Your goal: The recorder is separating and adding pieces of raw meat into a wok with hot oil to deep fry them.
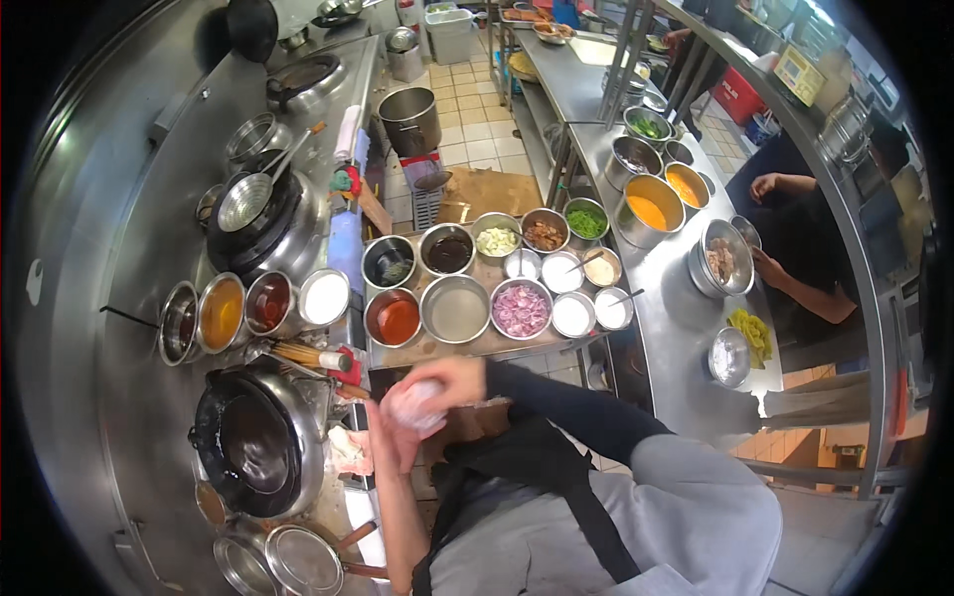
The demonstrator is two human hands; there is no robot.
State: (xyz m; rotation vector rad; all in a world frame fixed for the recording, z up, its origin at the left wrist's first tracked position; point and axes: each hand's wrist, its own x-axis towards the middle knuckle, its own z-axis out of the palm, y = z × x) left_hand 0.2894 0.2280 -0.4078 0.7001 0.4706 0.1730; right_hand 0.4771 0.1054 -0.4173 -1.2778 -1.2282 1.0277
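Note:
A pale pinkish-white rounded bundle [417,405], perhaps a crumpled cloth or plastic bag, is between my two hands. My right hand [455,380] reaches in from the right in a dark sleeve, its fingers curled over the top of the bundle. Beneath and to the left, my left hand [390,437] cups the bundle, its forearm bare; part of its fingers is hidden. Just left of this hand a crumpled whitish cloth [350,451] lies at the stove's edge. Ahead of my hands are metal pots of red sauce [394,316], cloudy liquid [455,310] and chopped red onion [521,310].
At left, a black wok [253,444] sits on the stove, with a skimmer [245,202] farther back. Several seasoning pots line the stove. On the steel counter [668,328] at right stand more pots and leafy greens [752,336]. A person [810,238] in dark clothing reaches over that counter.

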